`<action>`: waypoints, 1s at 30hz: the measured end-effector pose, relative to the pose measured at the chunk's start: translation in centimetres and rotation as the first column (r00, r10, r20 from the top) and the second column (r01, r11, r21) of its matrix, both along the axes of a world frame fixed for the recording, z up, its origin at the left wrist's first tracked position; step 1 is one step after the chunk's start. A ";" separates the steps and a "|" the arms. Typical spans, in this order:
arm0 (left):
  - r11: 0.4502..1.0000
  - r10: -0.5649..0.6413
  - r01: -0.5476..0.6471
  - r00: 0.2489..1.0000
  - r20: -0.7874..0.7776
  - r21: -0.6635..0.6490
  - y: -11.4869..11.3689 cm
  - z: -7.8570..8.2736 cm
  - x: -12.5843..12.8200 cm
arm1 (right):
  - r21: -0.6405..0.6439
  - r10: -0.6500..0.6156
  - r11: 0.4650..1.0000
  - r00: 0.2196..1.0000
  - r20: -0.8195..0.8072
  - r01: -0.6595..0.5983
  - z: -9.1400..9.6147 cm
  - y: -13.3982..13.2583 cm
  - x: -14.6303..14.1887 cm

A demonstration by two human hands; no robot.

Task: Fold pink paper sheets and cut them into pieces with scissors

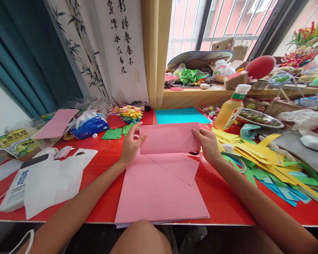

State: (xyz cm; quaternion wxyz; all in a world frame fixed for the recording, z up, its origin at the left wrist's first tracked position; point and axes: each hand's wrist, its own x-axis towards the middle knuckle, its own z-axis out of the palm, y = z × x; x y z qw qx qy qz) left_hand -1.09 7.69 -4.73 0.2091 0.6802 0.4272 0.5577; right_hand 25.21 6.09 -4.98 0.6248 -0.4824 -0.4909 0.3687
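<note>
A pink sheet of paper is held up, slightly tilted, between my two hands. My left hand is at its left edge, thumb on the near side and the index finger by the upper corner. At the right edge, my right hand pinches the sheet between thumb and fingers. Below lies a stack of pink paper near the table's front edge, with a loose pink piece on top, cut at a slant. Something dark, mostly hidden, shows under the held sheet near my right hand.
Yellow paper strips with green and blue ones crowd the right. A juice bottle stands behind them, beside a metal dish. A blue sheet lies at the back. Leftward are a tissue pack and white papers.
</note>
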 end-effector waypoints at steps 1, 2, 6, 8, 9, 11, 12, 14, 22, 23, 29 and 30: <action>1.000 0.006 -0.006 1.000 -0.015 0.006 0.1 0.0 -0.1 | 0.001 -0.002 1.000 1.000 0.005 0.002 0.0 0.0 0.0; 1.000 0.013 -0.012 1.000 -0.027 0.010 0.1 0.0 -0.1 | 0.002 -0.002 1.000 1.000 0.011 0.002 0.0 0.0 0.0; 1.000 0.025 -0.025 0.998 -0.054 0.008 0.4 -0.2 -0.3 | -0.019 0.025 1.000 1.000 0.016 -0.024 -0.1 0.0 -0.1; 1.000 0.027 -0.027 0.998 -0.056 -0.004 0.6 -0.3 -0.4 | -0.021 0.048 0.999 0.999 0.006 -0.048 -0.1 0.0 -0.1; 1.000 0.026 -0.027 0.998 -0.057 -0.011 0.6 -0.3 -0.4 | -0.016 0.057 0.998 0.998 -0.002 -0.057 -0.1 0.0 -0.1; 0.999 0.027 -0.029 0.998 -0.059 -0.020 0.8 -0.5 -0.5 | -0.006 0.060 0.998 0.998 -0.025 -0.061 -0.1 0.1 0.0; 0.999 0.029 -0.030 0.998 -0.060 -0.022 0.9 -0.5 -0.5 | -0.005 0.056 0.998 0.998 -0.038 -0.057 -0.1 0.1 0.0; 0.999 0.030 -0.031 0.998 -0.059 -0.025 1.0 -0.7 -0.6 | -0.010 0.052 0.999 0.997 -0.060 -0.053 -0.1 0.2 0.0; 0.999 0.017 -0.017 1.000 -0.005 -0.028 1.4 -0.8 -0.7 | 0.018 0.099 0.995 0.992 -0.076 -0.098 0.1 0.0 0.1; 1.000 0.012 -0.012 1.000 0.013 -0.025 1.4 -0.8 -0.6 | 0.027 0.115 0.993 0.991 -0.076 -0.113 0.1 0.0 0.1; 1.000 0.017 -0.017 0.999 0.050 -0.006 1.5 -0.7 -0.7 | 0.099 0.163 0.983 0.984 -0.066 -0.156 0.1 0.1 0.2; 1.000 0.019 -0.019 0.998 0.052 -0.006 1.6 -0.7 -0.8 | 0.104 0.161 0.983 0.985 -0.067 -0.154 0.2 0.1 0.1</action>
